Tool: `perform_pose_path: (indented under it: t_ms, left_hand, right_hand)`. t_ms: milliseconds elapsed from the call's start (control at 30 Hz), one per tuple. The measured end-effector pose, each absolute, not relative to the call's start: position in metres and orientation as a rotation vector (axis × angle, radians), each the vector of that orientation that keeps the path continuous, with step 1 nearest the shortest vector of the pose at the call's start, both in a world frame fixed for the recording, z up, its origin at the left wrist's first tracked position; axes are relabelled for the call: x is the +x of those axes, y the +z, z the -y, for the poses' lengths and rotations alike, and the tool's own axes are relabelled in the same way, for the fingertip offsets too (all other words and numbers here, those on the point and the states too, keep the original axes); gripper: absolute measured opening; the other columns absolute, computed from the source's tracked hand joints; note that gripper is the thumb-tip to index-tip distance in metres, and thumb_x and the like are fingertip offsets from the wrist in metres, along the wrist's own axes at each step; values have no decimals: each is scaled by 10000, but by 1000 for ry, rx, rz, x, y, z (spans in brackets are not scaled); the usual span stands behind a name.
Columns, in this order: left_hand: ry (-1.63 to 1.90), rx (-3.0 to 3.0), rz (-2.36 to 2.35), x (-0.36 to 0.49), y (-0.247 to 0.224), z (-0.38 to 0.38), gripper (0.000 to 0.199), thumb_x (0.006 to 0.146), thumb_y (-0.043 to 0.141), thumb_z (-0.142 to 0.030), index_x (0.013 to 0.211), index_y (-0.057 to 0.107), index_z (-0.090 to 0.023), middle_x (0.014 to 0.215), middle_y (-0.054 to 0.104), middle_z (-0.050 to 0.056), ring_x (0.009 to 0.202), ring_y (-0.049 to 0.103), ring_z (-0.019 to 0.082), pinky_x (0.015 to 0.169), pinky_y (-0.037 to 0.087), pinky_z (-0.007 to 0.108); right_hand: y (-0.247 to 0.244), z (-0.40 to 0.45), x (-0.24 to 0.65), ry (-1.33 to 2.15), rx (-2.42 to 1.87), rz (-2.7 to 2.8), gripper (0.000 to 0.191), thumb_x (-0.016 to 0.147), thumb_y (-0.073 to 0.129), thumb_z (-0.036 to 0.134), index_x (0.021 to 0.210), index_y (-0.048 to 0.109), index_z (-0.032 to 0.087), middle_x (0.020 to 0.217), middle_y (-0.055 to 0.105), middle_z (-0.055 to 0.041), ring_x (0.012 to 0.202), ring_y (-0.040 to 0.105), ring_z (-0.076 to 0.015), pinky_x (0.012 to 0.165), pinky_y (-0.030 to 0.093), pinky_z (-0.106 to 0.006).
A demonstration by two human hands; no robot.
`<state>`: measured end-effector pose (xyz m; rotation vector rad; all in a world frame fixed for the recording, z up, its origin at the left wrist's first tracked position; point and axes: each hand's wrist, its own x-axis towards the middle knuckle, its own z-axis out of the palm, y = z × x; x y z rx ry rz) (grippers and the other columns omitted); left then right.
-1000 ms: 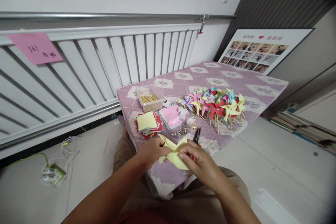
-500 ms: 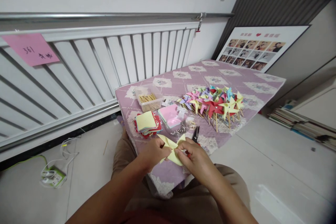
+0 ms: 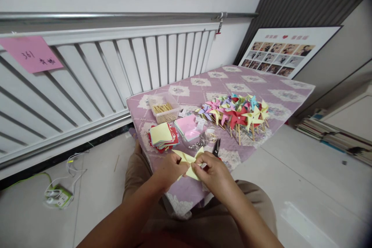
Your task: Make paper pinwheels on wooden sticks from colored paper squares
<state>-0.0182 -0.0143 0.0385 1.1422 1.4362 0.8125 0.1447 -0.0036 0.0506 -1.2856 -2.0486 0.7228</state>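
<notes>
Between my hands, over the near corner of the table, is a pale yellow paper (image 3: pixel 194 173) with its corners folded inward. My left hand (image 3: pixel 171 168) pinches its left side. The fingers of my right hand (image 3: pixel 211 168) press on its middle and right part. Just beyond lie small shiny metal pieces (image 3: pixel 197 144) and a small round container (image 3: pixel 210 135). Black-bladed scissors (image 3: pixel 216 148) lie past my right hand, their handles mostly hidden by it. A stack of coloured paper squares (image 3: pixel 161 135) sits beyond my left hand, beside pink and pale sheets (image 3: pixel 187 127).
A clear plastic box (image 3: pixel 164 107) of wooden sticks stands at the table's left. Many colourful paper pinwheels (image 3: pixel 237 116) on sticks lie at the centre right of the cloth-covered table (image 3: pixel 200 82). A white radiator (image 3: pixel 124 64) runs behind; a photo board (image 3: pixel 286 52) leans at the far end.
The fingers of my right hand have shifted slightly left on the yellow paper, and its upper right flap is drawn further inward. My left hand keeps its pinch.
</notes>
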Motion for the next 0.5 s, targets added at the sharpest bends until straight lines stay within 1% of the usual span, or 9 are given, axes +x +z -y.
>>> perform_pose_path:
  t_ms: [67, 100, 167, 233, 267, 333, 433, 500]
  left_hand:
    - [856, 1114, -1399, -18, 34, 14, 80, 663, 557, -235, 669, 615, -180, 566, 578, -20, 491, 445, 109, 507, 354, 230]
    - [867, 1097, -1390, -18, 32, 14, 85, 664, 559, -240, 669, 620, -181, 566, 583, -19, 489, 448, 111, 507, 355, 232]
    - [885, 1067, -1370, -18, 28, 14, 98, 672, 563, -250, 664, 632, -181, 565, 594, -13, 487, 454, 114, 503, 351, 234]
    - [906, 1046, -1351, -18, 25, 14, 112, 678, 566, -257, 667, 645, -179, 560, 596, -12, 483, 457, 114, 498, 349, 234]
    - [913, 1036, -1339, -18, 24, 14, 118, 681, 569, -260, 678, 653, -177, 559, 597, -13, 480, 458, 113, 497, 353, 234]
    - [922, 996, -1314, -18, 22, 13, 127, 678, 578, -262, 701, 665, -172, 567, 604, -11, 481, 469, 114, 497, 366, 236]
    - [923, 925, -1281, -17, 18, 12, 114, 662, 593, -257, 694, 662, -171, 594, 625, -1, 508, 507, 127, 511, 398, 242]
    - [922, 900, -1253, -17, 14, 12, 93, 659, 596, -254, 669, 649, -177, 585, 623, 1, 540, 535, 139, 543, 429, 251]
  right_hand:
    - [48, 4, 142, 764, -1385, 1964, 96, 787, 573, 269, 746, 500, 222, 681, 539, 23, 587, 516, -144, 557, 376, -247]
    - [47, 4, 141, 806, -1424, 1903, 111, 769, 590, 276, 823, 508, 224, 692, 562, 27, 576, 521, -144, 555, 387, -248]
    - [44, 5, 138, 929, -1432, 1772, 329, 749, 602, 272, 1054, 493, 220, 750, 616, 20, 581, 553, -147, 563, 420, -251]
    - [43, 6, 135, 1037, -1376, 1668, 582, 750, 594, 248, 1293, 388, 212, 822, 653, 1, 611, 588, -148, 585, 452, -253]
    - [42, 6, 134, 1067, -1354, 1634, 680, 751, 591, 237, 1374, 320, 211, 850, 662, -7, 621, 596, -147, 590, 461, -253]
    - [40, 5, 131, 1081, -1335, 1594, 781, 741, 594, 224, 1445, 255, 210, 934, 667, -30, 655, 606, -147, 606, 472, -254]
    - [39, 3, 130, 1067, -1322, 1589, 802, 722, 595, 215, 1455, 271, 193, 1083, 640, -68, 744, 612, -154, 666, 485, -263]
    - [41, 3, 129, 1057, -1349, 1630, 799, 723, 586, 208, 1458, 275, 187, 1065, 634, -61, 722, 595, -147, 665, 478, -259]
